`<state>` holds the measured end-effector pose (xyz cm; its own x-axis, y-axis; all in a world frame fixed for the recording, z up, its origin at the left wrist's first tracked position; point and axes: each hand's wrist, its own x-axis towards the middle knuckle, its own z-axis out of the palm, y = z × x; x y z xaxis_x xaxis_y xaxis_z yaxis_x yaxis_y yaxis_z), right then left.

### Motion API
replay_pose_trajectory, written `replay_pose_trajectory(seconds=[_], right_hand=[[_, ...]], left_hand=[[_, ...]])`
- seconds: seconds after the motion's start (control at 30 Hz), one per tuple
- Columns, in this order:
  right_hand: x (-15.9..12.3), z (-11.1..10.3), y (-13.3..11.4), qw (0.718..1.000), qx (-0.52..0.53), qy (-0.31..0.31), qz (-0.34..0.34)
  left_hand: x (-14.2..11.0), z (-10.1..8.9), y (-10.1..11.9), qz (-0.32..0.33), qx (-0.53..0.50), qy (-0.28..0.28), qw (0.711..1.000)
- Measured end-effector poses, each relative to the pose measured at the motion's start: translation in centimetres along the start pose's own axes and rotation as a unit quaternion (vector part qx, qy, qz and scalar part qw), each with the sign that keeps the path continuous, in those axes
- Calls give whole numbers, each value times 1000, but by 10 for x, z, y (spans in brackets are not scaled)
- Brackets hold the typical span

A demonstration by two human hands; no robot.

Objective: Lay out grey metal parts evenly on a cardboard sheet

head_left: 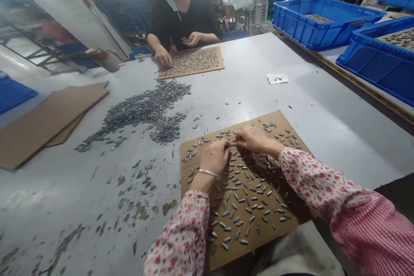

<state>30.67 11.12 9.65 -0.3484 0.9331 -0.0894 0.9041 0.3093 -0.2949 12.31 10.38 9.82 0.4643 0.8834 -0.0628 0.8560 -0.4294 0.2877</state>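
Observation:
My left hand [215, 158], with a thin silver bangle at the wrist, and my right hand [252, 139] meet above a brown cardboard sheet [255, 235]. Their fingertips nearly touch among small grey oval metal pieces [247, 209], which lie spaced out on the sheet in loose rows. The fingers hide whether either hand pinches a piece. Both pink floral sleeves rest over the sheet's near edge. To the left, a dense heap of the same pieces [142, 110] lies on the grey table [323, 108].
Across the table, a seated person's hands [163, 57] work over a second cardboard sheet [213, 58] of pieces. Blue crates [323, 21] holding pieces stand beyond the table's right edge. Loose cardboard sheets [48, 125] lie at the left, and a white paper scrap [277, 78] lies on the table.

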Motion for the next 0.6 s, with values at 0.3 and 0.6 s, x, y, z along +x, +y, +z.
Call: replay_pose_trajectory(seconds=[0.3,0.6], right_hand=[[5,-3,-22,998,-51,-6,-36],[6,-6,2,1000,-14,20,7]], left_hand=[[-3,-13,-2,-51,18,-2,999],[-8,-8,3,-8,59,-22,998]])
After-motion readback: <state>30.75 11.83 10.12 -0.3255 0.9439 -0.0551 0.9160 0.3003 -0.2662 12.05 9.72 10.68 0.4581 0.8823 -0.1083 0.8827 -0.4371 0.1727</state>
